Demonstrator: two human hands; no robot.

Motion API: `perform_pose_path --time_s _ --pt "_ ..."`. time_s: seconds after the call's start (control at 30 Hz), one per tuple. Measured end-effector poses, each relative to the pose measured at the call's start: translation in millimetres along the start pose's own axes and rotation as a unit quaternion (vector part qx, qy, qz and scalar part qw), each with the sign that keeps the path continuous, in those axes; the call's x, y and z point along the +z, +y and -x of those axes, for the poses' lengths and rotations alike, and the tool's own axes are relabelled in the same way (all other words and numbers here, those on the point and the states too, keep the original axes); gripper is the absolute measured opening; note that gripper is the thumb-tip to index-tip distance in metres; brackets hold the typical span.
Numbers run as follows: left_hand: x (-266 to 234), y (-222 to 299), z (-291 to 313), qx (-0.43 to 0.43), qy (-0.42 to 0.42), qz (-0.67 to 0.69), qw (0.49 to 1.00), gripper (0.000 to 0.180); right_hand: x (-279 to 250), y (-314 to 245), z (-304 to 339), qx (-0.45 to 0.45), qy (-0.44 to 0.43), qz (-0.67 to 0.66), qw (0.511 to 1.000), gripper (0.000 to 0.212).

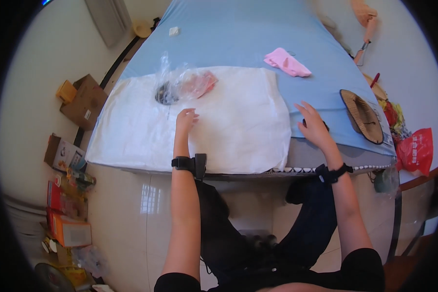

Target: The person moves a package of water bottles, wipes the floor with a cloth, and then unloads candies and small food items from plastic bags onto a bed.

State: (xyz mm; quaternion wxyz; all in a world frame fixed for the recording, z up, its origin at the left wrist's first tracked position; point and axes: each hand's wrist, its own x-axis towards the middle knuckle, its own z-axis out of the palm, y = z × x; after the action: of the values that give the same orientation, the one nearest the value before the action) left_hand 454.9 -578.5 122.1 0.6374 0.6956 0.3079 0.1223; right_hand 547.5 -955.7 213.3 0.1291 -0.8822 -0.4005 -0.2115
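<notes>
The person sits at the near edge of the bed with both bare forearms reaching forward over it, a black strap around each wrist. The left hand [186, 120] is over the white cloth [233, 134], loosely bent and partly open, its fingertips turned to the right; I see nothing in its grip. Just beyond it, on the far part of that cloth, a clear plastic bag with dark contents [166, 93] sits beside a clear plastic bag with red in it [199, 85], the two so close that I can't tell where one film ends and the other begins. The right hand [316, 130] is past the cloth's right edge, over the blue bedsheet [224, 36], fingers and thumb spread well apart. A small dark object [326, 126] peeks out from behind it, mostly hidden, and I can't tell what it is or whether the hand touches it. Right of that hand lies an oval tan-striped item with a dark edge [361, 117], near the bed's corner. Farther up the sheet are a folded pink cloth [287, 62] and, well off to the left, a small white block [174, 31]. Below the right hand, the grey mattress side [316, 153] shows bare. Off the bed, a red plastic bag [416, 152] hangs or rests at the right, and an open cardboard box [85, 104] stands by the left wall.
</notes>
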Motion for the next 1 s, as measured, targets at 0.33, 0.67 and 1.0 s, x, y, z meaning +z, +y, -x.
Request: perform_pose_path --time_s 0.33,0.67,1.0 --pt "-12.5 -3.0 25.3 0.117 -0.05 0.011 0.992 0.023 -159.5 -170.7 -6.0 -0.254 -0.174 -0.902 0.302 0.02" --pt "-8.9 -3.3 39.5 0.155 0.12 -0.416 0.888 0.017 -35.5 -156.5 -134.0 -0.399 -0.372 -0.586 0.599 0.041" --pt "17.0 5.3 21.4 0.182 0.135 -0.414 0.881 0.021 202.0 -112.5 -214.9 -0.082 -0.202 -0.093 0.972 0.037"
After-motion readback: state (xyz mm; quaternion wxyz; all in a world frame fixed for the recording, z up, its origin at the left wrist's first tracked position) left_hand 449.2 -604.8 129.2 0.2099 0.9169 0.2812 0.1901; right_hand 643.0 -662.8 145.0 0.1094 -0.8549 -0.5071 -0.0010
